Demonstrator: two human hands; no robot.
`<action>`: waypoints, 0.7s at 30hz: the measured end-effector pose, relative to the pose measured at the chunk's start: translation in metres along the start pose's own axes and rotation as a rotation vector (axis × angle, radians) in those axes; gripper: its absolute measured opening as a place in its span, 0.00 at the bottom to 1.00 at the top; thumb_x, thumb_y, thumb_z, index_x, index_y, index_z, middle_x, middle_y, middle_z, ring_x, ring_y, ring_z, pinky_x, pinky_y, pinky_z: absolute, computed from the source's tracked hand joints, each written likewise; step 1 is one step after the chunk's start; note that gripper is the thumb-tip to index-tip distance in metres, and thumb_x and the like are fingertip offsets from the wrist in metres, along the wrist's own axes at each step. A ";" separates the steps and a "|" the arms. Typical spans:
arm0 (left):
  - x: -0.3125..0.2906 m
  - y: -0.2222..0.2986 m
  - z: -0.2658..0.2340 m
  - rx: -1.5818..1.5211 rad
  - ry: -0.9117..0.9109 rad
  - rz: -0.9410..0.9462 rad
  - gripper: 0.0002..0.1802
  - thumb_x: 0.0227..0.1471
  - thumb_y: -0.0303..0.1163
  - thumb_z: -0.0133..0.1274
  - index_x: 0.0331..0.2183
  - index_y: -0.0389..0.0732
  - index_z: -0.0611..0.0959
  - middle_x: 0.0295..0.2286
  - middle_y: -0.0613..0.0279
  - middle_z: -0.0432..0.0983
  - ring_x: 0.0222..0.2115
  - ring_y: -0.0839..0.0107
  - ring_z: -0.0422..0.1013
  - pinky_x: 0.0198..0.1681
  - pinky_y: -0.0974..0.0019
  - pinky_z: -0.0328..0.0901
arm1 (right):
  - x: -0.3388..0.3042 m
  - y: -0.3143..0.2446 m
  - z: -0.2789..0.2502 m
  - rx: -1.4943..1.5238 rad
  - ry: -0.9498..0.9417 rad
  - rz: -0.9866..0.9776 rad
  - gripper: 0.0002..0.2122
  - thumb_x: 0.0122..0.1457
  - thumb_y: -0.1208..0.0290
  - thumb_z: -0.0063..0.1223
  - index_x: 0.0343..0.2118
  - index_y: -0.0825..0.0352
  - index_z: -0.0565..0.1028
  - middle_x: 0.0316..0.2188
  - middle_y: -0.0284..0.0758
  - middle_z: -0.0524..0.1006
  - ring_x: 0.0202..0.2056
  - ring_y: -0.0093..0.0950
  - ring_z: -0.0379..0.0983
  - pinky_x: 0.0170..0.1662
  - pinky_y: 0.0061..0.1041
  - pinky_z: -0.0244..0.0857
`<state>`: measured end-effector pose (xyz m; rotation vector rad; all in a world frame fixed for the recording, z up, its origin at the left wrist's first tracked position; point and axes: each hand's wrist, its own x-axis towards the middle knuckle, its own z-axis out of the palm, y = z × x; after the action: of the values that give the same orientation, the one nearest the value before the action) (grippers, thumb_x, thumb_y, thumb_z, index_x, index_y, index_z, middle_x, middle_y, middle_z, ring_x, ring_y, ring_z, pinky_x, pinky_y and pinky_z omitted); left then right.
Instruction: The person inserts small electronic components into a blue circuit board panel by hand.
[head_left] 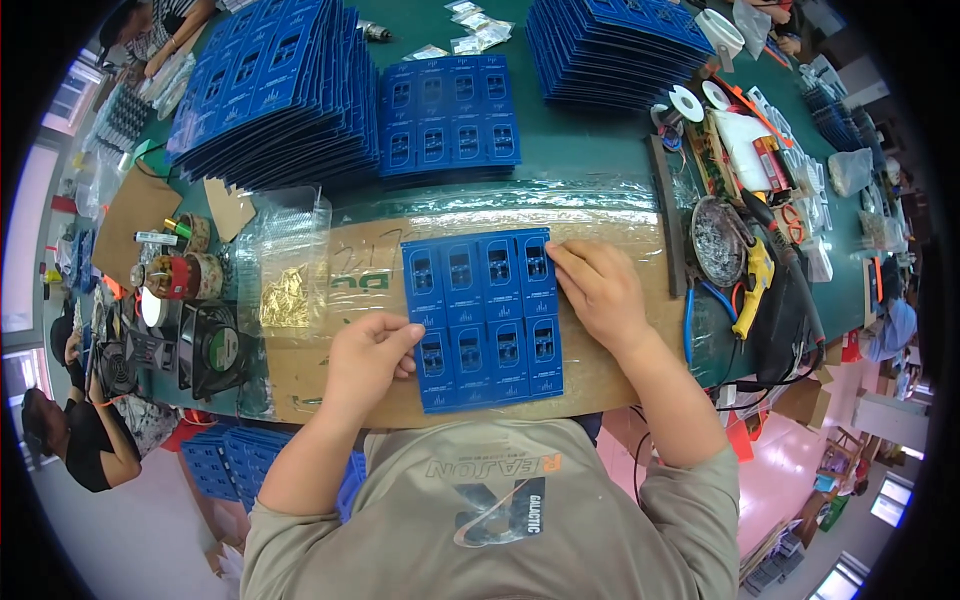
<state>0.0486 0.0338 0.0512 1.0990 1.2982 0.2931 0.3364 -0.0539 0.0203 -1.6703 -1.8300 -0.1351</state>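
A blue circuit board panel [487, 322], divided into several identical small boards with dark cut-outs, is in front of me over taped cardboard. My left hand [368, 358] pinches its left edge, thumb and forefinger together and the other fingers curled under. At the upper right edge, my right hand [603, 290] grips the same panel with its fingertips, the thumb partly out of sight. Beyond it stands a low stack of similar blue panels [450, 115]. To the left, a clear plastic tray [292, 240] contains many small gold-coloured pins.
Tall panel stacks rise at the far left [275, 90] and far right [620, 50]. On the right are a round metal dish [718, 240], a yellow-handled tool [755, 287] and blue-handled pliers [689, 325]. A black fan [215, 347] stands left. Other people sit around the table.
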 end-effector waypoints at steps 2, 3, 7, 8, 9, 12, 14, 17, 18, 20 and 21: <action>0.000 0.002 0.002 0.050 0.015 0.004 0.10 0.52 0.31 0.60 0.33 0.33 0.81 0.22 0.64 0.76 0.19 0.79 0.70 0.23 0.76 0.66 | -0.002 0.001 0.000 -0.024 -0.022 -0.002 0.14 0.49 0.76 0.58 0.41 0.62 0.78 0.35 0.31 0.77 0.37 0.32 0.73 0.39 0.32 0.65; 0.000 0.003 0.002 0.101 0.031 0.011 0.11 0.52 0.32 0.60 0.32 0.33 0.82 0.21 0.64 0.76 0.19 0.80 0.70 0.22 0.76 0.65 | -0.002 0.002 0.001 -0.024 -0.023 0.001 0.14 0.49 0.76 0.58 0.41 0.62 0.78 0.35 0.31 0.77 0.37 0.32 0.73 0.39 0.32 0.65; 0.001 0.004 0.005 0.228 0.060 0.089 0.11 0.52 0.32 0.61 0.29 0.33 0.82 0.20 0.64 0.76 0.19 0.80 0.69 0.22 0.75 0.64 | -0.004 0.001 0.001 -0.055 -0.056 0.006 0.14 0.50 0.76 0.55 0.42 0.62 0.78 0.35 0.31 0.77 0.37 0.32 0.73 0.38 0.31 0.64; 0.003 0.001 0.004 0.249 0.066 0.114 0.11 0.51 0.33 0.61 0.29 0.33 0.82 0.20 0.64 0.76 0.19 0.80 0.69 0.22 0.75 0.64 | -0.004 -0.001 -0.001 -0.059 -0.068 0.018 0.14 0.51 0.76 0.54 0.42 0.62 0.78 0.35 0.31 0.77 0.37 0.32 0.73 0.38 0.31 0.63; 0.004 -0.002 0.002 0.264 0.073 0.135 0.12 0.51 0.33 0.61 0.28 0.33 0.82 0.19 0.64 0.77 0.19 0.80 0.70 0.22 0.75 0.64 | -0.003 -0.003 0.000 -0.058 -0.073 0.017 0.14 0.51 0.76 0.54 0.42 0.62 0.78 0.35 0.31 0.77 0.37 0.32 0.73 0.38 0.31 0.63; 0.003 -0.001 -0.001 0.321 0.089 0.132 0.12 0.50 0.34 0.62 0.28 0.33 0.83 0.19 0.62 0.77 0.19 0.79 0.70 0.23 0.73 0.65 | -0.002 -0.008 -0.001 -0.071 -0.114 0.032 0.15 0.51 0.77 0.53 0.43 0.62 0.78 0.36 0.30 0.77 0.38 0.32 0.72 0.39 0.32 0.63; 0.007 -0.007 -0.002 0.373 0.084 0.174 0.13 0.50 0.35 0.62 0.29 0.33 0.83 0.20 0.60 0.78 0.19 0.77 0.71 0.24 0.72 0.65 | -0.003 -0.009 -0.003 -0.089 -0.121 0.052 0.16 0.50 0.79 0.52 0.44 0.61 0.78 0.36 0.31 0.76 0.39 0.33 0.72 0.40 0.33 0.63; 0.006 -0.006 -0.004 0.461 0.079 0.215 0.14 0.49 0.37 0.62 0.30 0.34 0.84 0.21 0.57 0.79 0.20 0.72 0.73 0.25 0.69 0.66 | -0.006 -0.011 -0.006 -0.080 -0.173 0.088 0.16 0.52 0.76 0.52 0.46 0.62 0.77 0.37 0.33 0.76 0.40 0.35 0.72 0.41 0.34 0.64; 0.005 -0.003 -0.005 0.496 0.072 0.215 0.15 0.49 0.38 0.61 0.30 0.35 0.84 0.21 0.56 0.79 0.20 0.69 0.74 0.26 0.67 0.67 | -0.007 -0.016 -0.010 -0.079 -0.178 0.084 0.16 0.52 0.76 0.52 0.46 0.62 0.77 0.37 0.33 0.76 0.40 0.35 0.72 0.41 0.34 0.64; 0.003 -0.002 -0.006 0.514 0.075 0.235 0.15 0.49 0.39 0.61 0.30 0.35 0.84 0.22 0.55 0.79 0.21 0.66 0.75 0.27 0.66 0.67 | -0.011 -0.028 -0.017 0.065 -0.301 0.369 0.17 0.57 0.71 0.52 0.51 0.63 0.73 0.34 0.36 0.77 0.36 0.38 0.73 0.39 0.36 0.66; 0.001 -0.001 -0.007 0.535 0.068 0.260 0.15 0.49 0.39 0.61 0.30 0.35 0.84 0.22 0.54 0.79 0.22 0.64 0.76 0.27 0.65 0.67 | -0.012 -0.034 -0.021 0.073 -0.309 0.360 0.17 0.57 0.71 0.52 0.51 0.63 0.73 0.34 0.36 0.77 0.36 0.38 0.73 0.39 0.36 0.66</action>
<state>0.0429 0.0378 0.0506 1.7305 1.3302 0.1785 0.3131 -0.0810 0.0421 -2.0224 -1.6845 0.3565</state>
